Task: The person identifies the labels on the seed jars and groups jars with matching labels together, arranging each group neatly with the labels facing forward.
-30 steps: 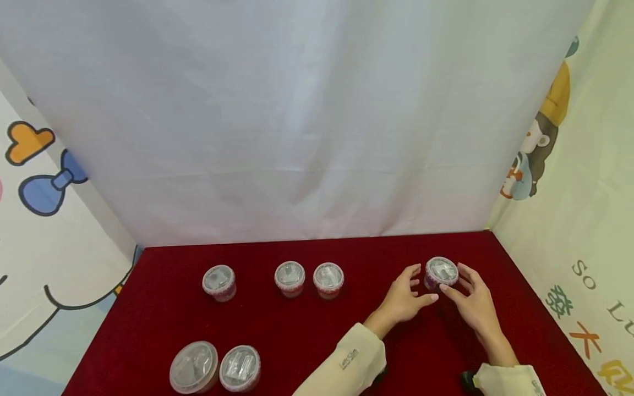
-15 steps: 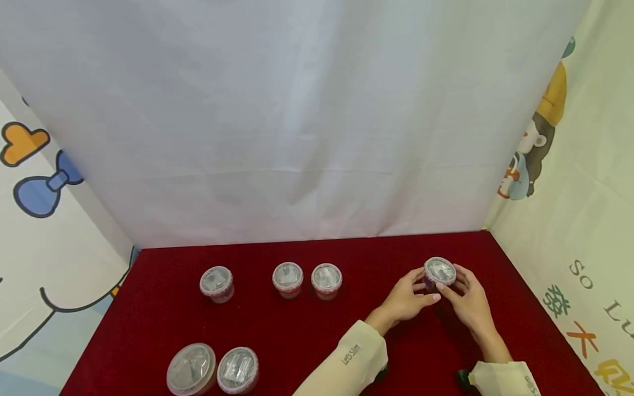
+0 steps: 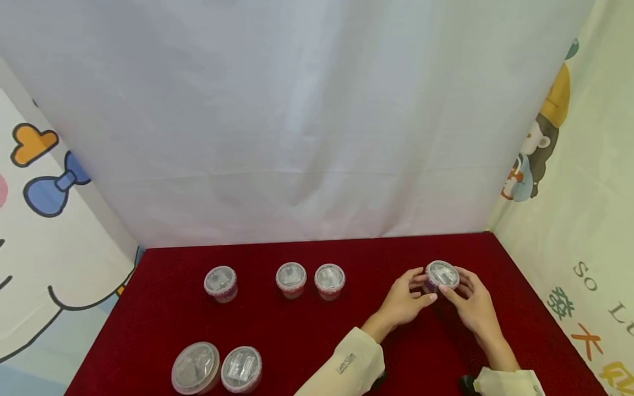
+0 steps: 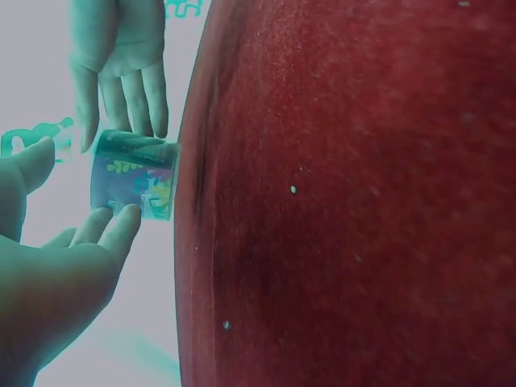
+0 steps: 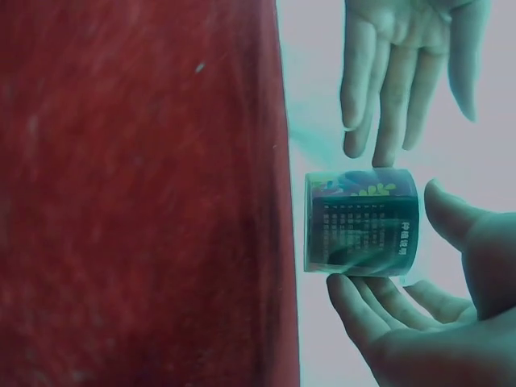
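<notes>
A small round plastic tub [image 3: 442, 274] with a clear lid stands upright between the two hands at the far right of the table. Its printed label shows in the left wrist view and, with lettering, in the right wrist view, where the tub [image 5: 363, 230] appears sideways. My left hand [image 3: 403, 298] touches its left side with outstretched fingertips; the left thumb stays apart. From the right, my right hand [image 3: 473, 308] holds it, fingers along the side and thumb at the front lid rim. Whether its base touches the cloth I cannot tell.
Three similar tubs stand at the back: one on the left [image 3: 220, 281], two side by side, a middle one [image 3: 291, 278] and its neighbour [image 3: 329, 279]. At front left, a wider tub [image 3: 195, 367] sits beside a smaller one [image 3: 241, 368]. Red cloth [image 3: 307, 335] covers the table; curtains surround it.
Both hands have moved inward onto the tub: the left fingers, earlier apart from it, now touch its side, and the right fingers have drawn closer round it. The other tubs stay put.
</notes>
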{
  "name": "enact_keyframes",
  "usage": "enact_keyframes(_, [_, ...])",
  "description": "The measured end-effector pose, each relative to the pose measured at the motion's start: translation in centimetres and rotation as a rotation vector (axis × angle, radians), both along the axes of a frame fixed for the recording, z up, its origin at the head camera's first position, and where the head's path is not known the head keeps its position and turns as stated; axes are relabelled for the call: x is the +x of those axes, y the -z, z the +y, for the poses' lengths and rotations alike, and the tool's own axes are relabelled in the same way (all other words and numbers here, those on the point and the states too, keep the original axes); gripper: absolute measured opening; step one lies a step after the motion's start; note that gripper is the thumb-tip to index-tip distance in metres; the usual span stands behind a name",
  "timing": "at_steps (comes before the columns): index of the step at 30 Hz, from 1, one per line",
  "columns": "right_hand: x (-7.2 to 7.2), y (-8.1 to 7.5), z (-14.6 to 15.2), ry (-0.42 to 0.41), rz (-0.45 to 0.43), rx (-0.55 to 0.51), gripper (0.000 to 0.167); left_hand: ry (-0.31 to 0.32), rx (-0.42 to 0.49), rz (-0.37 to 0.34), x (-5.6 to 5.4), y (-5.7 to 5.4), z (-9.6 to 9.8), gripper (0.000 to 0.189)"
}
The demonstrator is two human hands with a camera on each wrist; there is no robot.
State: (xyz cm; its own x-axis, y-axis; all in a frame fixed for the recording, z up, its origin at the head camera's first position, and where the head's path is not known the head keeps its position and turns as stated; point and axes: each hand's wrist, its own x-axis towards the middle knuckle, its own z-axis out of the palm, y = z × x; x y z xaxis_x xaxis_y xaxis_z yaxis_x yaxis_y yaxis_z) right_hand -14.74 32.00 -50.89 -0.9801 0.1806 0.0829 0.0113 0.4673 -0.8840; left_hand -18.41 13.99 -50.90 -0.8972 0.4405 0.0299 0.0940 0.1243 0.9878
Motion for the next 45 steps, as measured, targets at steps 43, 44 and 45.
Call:
enact_keyframes(43, [1.7, -3.6, -7.8, -0.53, 0.026, -0.226, 0.053, -0.024, 0.129, 0.089, 2.9, -2.2, -11.9, 0.055])
enact_keyframes(44, [1.8, -3.6, -8.1, -0.527, 0.028, -0.227, 0.053, -0.038, 0.13, 0.085, 3.1, -2.2, -12.1, 0.055])
enact_keyframes(45, [1.9, -3.6, -8.3, -0.523, 0.029, -0.226, 0.053, -0.054, 0.128, 0.082, 3.2, -2.3, -12.2, 0.055])
